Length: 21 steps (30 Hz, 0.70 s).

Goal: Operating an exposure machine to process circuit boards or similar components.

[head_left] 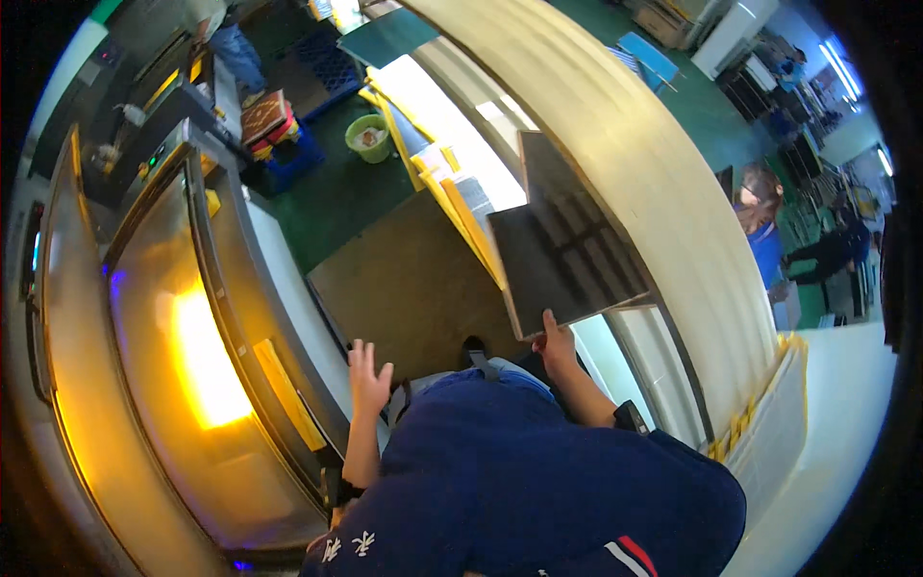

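Observation:
My right hand (557,348) is closed on the near corner of a dark flat panel (553,255) with a thin pale edge, thumb on top. The panel is tilted over the lit worktable (413,87) on my right, and faint shadow bars cross its surface. Part of a second dark panel (548,168) shows just behind it; whether the two are joined I cannot tell. My left hand (368,377) is raised with fingers spread, holding nothing. It is beside the machine (173,337) with an amber-lit, glossy slanted top.
Yellow strips (461,221) edge the worktable. A long cream curved cover (615,125) arches above it. A green bucket (368,138) and a blue crate (291,165) with stacked things stand on the floor ahead. One person (760,221) is at the right, another (231,48) at far left.

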Motion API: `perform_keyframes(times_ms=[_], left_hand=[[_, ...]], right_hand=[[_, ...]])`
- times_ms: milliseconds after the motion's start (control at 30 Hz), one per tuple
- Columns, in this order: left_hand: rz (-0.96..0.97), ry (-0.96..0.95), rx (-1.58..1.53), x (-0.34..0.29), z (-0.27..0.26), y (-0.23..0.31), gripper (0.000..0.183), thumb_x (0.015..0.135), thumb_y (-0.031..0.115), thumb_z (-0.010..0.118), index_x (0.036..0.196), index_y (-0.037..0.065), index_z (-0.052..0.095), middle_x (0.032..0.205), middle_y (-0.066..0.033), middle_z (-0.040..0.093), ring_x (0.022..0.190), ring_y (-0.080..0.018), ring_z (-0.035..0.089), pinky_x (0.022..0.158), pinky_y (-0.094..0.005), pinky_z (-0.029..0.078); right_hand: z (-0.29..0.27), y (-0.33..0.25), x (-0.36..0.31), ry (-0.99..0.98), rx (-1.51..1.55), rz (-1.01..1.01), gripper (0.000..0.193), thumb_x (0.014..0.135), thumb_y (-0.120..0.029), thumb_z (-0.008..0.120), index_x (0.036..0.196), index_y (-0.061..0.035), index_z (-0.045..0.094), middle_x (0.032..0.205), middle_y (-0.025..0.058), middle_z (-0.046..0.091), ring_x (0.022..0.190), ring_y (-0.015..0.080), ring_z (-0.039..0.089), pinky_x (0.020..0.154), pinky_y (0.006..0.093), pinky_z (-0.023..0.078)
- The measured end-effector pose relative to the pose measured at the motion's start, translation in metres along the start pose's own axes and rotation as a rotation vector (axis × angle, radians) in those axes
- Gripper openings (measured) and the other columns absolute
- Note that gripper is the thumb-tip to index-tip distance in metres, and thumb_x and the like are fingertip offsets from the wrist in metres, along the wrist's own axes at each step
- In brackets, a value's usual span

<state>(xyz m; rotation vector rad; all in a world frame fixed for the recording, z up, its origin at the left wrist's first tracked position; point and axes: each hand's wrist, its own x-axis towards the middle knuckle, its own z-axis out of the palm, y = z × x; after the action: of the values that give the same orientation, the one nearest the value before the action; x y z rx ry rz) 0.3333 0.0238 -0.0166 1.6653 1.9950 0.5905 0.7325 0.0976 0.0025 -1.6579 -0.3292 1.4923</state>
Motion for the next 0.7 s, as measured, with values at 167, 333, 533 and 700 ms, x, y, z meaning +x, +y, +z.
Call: perform_keyframes(times_ms=[167, 333, 533, 700], left_hand=[[-0.168, -0.209, -0.093, -0.018, 0.022, 0.008, 0.062, 0.09, 0.033, 0.063, 0.141, 0.002, 0.046, 0.153, -0.0213, 0.036, 0.14, -0.0415, 0.034, 0.115, -0.0457, 0.03], [-0.263, -0.253, -0.162, -0.049, 0.02, -0.024, 0.062, 0.09, 0.035, 0.063, 0.14, 0.002, 0.047, 0.153, -0.021, 0.035, 0.141, -0.0407, 0.033, 0.115, -0.0462, 0.03], [-0.284, 0.28, 0.041, -0.059, -0.041, -0.061, 0.056, 0.09, 0.027, 0.064, 0.138, 0.002, 0.05, 0.158, -0.0185, 0.026, 0.143, -0.0419, 0.027, 0.115, -0.0482, 0.029], [-0.296, 0.596, 0.286, -0.081, -0.113, -0.084, 0.061, 0.089, 0.025, 0.064, 0.144, 0.009, 0.044, 0.157, -0.0182, 0.026, 0.144, -0.0455, 0.021, 0.114, -0.0581, 0.024]], right_hand=[[-0.002, -0.016, 0.025, 0.033, -0.041, -0.002, 0.054, 0.094, -0.055, 0.058, 0.093, -0.0016, 0.061, 0.074, 0.0098, 0.066, 0.063, 0.0177, 0.065, 0.051, 0.0275, 0.047], [-0.015, -0.002, 0.037, -0.095, -0.045, -0.055, 0.053, 0.096, -0.053, 0.057, 0.101, -0.0005, 0.061, 0.081, 0.0097, 0.066, 0.069, 0.0176, 0.066, 0.056, 0.0273, 0.047], [0.034, -0.012, -0.024, -0.928, -0.634, -0.226, 0.031, 0.094, -0.021, 0.064, 0.119, -0.0017, 0.064, 0.107, 0.0067, 0.068, 0.093, 0.0137, 0.063, 0.085, 0.0282, 0.049], [0.152, -0.061, -0.083, -1.045, -0.697, -0.571, 0.027, 0.086, -0.008, 0.069, 0.112, -0.002, 0.067, 0.104, 0.0066, 0.069, 0.092, 0.015, 0.063, 0.084, 0.0288, 0.05]])
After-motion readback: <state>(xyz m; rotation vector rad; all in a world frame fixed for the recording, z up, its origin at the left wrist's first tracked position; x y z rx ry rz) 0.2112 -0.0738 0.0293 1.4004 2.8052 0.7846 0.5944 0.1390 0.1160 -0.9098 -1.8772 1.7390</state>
